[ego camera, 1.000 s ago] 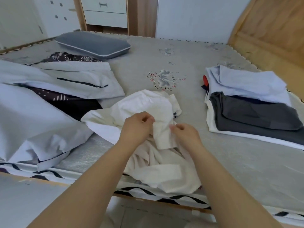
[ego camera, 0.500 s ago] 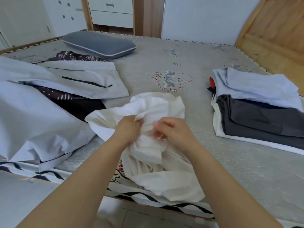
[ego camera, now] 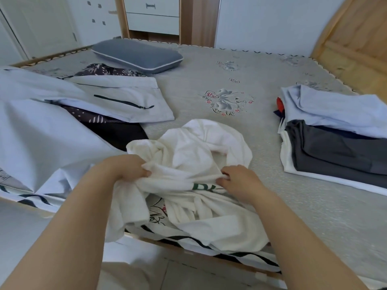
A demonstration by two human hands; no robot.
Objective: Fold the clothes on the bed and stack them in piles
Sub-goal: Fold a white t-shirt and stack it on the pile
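A crumpled white garment (ego camera: 196, 151) with green lettering lies at the near edge of the bed (ego camera: 230, 65), part of it hanging over the side. My left hand (ego camera: 125, 167) grips a bunch of its fabric on the left. My right hand (ego camera: 238, 180) pinches a fold of it just above the green letters. A pile of folded clothes (ego camera: 339, 130) sits at the right: pale blue on top, dark grey under it, white at the bottom. Unfolded pale blue and dark patterned clothes (ego camera: 62, 114) lie heaped at the left.
A grey pillow (ego camera: 136, 55) lies at the far left of the bed. A wooden headboard (ego camera: 356, 38) rises at the right. White drawers (ego camera: 152, 15) stand beyond the bed. The mattress middle, with an embroidered flower, is bare.
My hands have moved apart along the white garment, spreading it and baring the green lettering. The garment's upper part has bunched further up the bed.
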